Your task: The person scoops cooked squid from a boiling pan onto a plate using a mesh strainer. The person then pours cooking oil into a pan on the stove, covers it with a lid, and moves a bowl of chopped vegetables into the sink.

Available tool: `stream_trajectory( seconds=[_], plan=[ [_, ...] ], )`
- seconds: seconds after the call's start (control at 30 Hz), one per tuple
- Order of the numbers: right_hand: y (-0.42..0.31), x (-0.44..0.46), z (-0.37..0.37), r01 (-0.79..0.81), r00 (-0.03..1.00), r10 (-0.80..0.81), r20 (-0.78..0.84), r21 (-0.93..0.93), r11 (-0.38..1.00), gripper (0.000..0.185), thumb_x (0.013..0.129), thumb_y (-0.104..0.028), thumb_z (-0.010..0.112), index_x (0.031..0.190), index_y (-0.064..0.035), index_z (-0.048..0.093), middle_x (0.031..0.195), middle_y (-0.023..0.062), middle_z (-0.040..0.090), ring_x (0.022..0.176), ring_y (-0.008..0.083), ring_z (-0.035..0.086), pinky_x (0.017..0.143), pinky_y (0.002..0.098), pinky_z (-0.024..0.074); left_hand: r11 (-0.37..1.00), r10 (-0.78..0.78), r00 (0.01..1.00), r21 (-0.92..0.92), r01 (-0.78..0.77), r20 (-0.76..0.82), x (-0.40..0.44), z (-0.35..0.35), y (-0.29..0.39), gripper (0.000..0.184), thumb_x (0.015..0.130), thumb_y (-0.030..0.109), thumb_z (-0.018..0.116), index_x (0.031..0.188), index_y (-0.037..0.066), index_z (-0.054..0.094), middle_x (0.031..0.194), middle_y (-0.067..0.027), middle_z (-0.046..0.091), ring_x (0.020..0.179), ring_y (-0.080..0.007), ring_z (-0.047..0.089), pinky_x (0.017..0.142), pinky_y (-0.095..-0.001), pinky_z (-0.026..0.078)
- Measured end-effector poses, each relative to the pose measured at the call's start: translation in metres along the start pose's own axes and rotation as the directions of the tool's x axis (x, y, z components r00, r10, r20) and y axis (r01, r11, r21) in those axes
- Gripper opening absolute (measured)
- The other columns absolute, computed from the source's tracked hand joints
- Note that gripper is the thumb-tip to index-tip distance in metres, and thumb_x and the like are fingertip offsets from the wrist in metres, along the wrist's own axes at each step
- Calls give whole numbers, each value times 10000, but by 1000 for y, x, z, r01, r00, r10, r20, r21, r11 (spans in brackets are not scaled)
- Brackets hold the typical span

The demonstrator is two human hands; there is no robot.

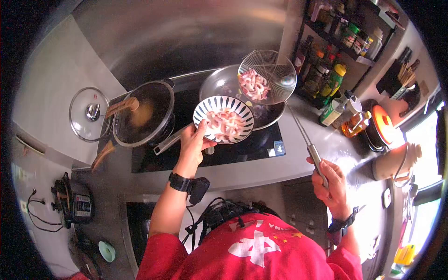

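A round white plate with dark stripes (249, 119) is held by the left grip (190, 143) over the front part of a round, shiny grey metal pan (212, 86). The left arm is stretched forward, and a black strap (180, 182) is worn on its wrist. The plate's near left edge is pinched, with the thumb laid over the rim and the fingers tucked below. Some of these fingers are hidden by the plate. Pink and white curly food strips (226, 125) are heaped on it.

A round wire strainer (283, 77) is held up by its long silver metal handle (315, 158) in the right grip (330, 183). The fingers are curled snugly around the handle's low end, and the right arm is bent and kept nearer to the body. The handle is slanted up and to the left. More food strips of the same kind (255, 85) are held in the strainer, above the pan's back right side. Whether the pan is touched by the strainer cannot be told.

The pan is set on a flat black stove (224, 161). On the left, a brown wooden turner (122, 106) is laid across a deep dark pot (158, 102).
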State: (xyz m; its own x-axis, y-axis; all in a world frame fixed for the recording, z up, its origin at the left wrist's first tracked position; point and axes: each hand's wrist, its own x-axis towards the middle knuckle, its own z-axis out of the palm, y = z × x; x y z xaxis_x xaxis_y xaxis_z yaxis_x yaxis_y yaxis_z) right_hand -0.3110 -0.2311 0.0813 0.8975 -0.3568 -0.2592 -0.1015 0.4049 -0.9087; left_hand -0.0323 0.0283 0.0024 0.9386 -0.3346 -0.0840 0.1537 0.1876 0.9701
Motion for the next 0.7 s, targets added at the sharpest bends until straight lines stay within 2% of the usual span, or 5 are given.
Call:
stream_trajectory(
  seconds=[0.33,0.4,0.43,0.53,0.7],
  plan=[
    [31,-27,16,174,983,-180,35,-486,856,413,993,-281,531,1248,42,560,572,-18,492,409,34,380,376,198,283,987,35,997,-156,-25,64,5,-3,-22,409,941,403,618,1109,31,585,996,-94,683,807,-202,694,653,-336,581],
    [43,-30,13,282,920,-380,98,-839,466,366,952,-197,583,1225,49,577,603,84,555,505,119,546,468,282,433,983,56,995,-177,-41,80,5,-4,-24,426,931,414,631,1116,33,580,996,-95,683,813,-205,695,656,-338,581],
    [41,-35,22,296,904,-410,119,-867,401,373,940,-152,567,1245,63,564,610,-1,500,548,70,447,507,258,358,981,55,996,-192,-40,77,4,-2,-24,431,926,418,637,1113,34,581,994,-94,683,816,-206,696,657,-338,581],
    [53,-34,19,415,774,-587,238,-890,187,372,925,-130,581,1253,45,568,628,-1,494,557,83,459,511,270,374,977,56,996,-208,-39,75,0,1,-21,450,917,428,645,1124,35,571,1001,-92,681,833,-206,696,671,-341,585],
    [36,-40,24,296,858,-500,115,-907,298,385,924,-137,593,1263,44,559,658,50,555,570,118,523,526,283,413,965,81,989,-258,-47,121,2,1,-24,395,951,367,611,1153,34,546,1044,-88,664,867,-207,692,737,-371,606]
  ],
)
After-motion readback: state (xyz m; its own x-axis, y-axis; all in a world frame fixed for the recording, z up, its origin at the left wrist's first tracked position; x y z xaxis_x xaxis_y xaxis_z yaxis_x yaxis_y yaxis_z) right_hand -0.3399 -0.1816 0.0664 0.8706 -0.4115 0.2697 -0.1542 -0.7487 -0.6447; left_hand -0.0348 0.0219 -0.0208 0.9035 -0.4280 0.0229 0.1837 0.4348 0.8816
